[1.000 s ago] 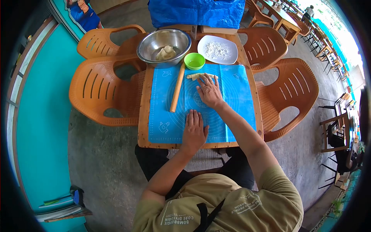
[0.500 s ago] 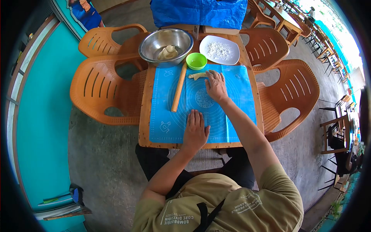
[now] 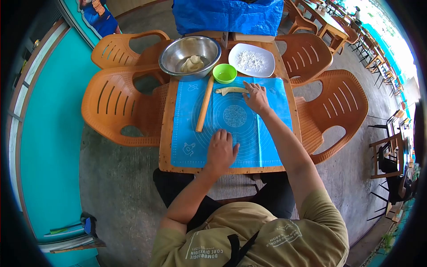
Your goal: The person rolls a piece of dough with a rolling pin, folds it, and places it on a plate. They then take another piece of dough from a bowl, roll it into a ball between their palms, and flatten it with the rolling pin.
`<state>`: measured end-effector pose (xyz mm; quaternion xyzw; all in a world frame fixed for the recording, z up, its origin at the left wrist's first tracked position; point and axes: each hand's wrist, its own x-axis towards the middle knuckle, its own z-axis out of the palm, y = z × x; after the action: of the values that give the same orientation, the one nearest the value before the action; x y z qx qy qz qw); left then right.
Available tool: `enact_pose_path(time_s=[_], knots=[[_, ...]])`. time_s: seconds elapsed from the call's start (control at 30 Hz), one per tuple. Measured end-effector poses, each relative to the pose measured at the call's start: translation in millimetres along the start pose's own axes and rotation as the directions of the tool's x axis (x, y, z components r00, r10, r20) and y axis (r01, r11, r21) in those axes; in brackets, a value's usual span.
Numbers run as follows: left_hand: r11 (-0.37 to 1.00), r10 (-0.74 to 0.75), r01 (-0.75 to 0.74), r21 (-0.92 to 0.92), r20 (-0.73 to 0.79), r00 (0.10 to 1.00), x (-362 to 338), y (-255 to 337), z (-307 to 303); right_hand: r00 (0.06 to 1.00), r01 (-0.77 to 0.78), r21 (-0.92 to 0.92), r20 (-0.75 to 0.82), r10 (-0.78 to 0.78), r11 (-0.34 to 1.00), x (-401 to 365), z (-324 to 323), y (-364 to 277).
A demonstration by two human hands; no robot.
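Observation:
A pale rolled strip of dough [image 3: 231, 90] lies crosswise near the far edge of the blue printed baking mat [image 3: 187, 120]. At its right end is my right hand [image 3: 257, 98], thumb and forefinger on either side of the dough tip, partly covering it. My left hand [image 3: 221, 149] rests palm down near the mat's front edge, fingers stretched out, holding nothing. Left of the dough, a wooden rolling pin [image 3: 205, 107] lies lengthwise, its far end by a small green bowl [image 3: 225, 74].
Behind the mat stand a steel bowl [image 3: 167, 60] with a lump of dough [image 3: 192, 64] and a white plate [image 3: 270, 66] of white flour [image 3: 251, 61]. Blue plastic sheeting [image 3: 229, 18] covers something at the far end. Orange chairs [image 3: 118, 107] flank the wooden table [image 3: 165, 151].
My right hand has shifted right along the dough to its end, uncovering more of the strip. A vertical crease now shows in the mat's right half. My left hand stays flat.

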<state>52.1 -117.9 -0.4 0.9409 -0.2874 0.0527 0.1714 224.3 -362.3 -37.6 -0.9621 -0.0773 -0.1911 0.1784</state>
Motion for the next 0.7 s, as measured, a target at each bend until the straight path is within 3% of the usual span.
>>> enact_pose_path(time_s=[0.13,0.2,0.3,0.4,0.53,0.63,0.7], knots=[[0.990,-0.084,0.089,-0.106,0.048,0.995,49,-25,-10,0.999,0.019,0.017,0.035,-0.020,1.000,5,-6,5],[0.997,-0.014,-0.002,-0.075,-0.214,0.977,77,-43,-3,0.999,0.031,0.009,0.032,-0.031,0.999,6,-5,7],[0.998,0.066,-0.068,0.004,-0.274,0.959,125,-71,7,0.999,0.037,0.036,0.000,-0.037,0.999,8,-1,11],[0.999,0.039,-0.038,0.010,-0.231,0.972,156,-87,13,0.996,0.022,0.073,0.082,-0.028,0.997,12,-10,10],[0.999,0.025,-0.019,0.037,-0.177,0.984,170,-96,29,0.997,0.058,0.079,0.045,-0.062,0.995,16,-13,13],[0.999,0.034,-0.031,0.016,-0.205,0.978,176,-101,36,0.994,0.048,0.205,0.090,-0.067,0.978,19,-12,14],[1.000,0.007,-0.003,0.020,-0.176,0.984,181,-104,38,0.989,-0.051,0.296,0.146,0.007,0.954,19,-10,13]])
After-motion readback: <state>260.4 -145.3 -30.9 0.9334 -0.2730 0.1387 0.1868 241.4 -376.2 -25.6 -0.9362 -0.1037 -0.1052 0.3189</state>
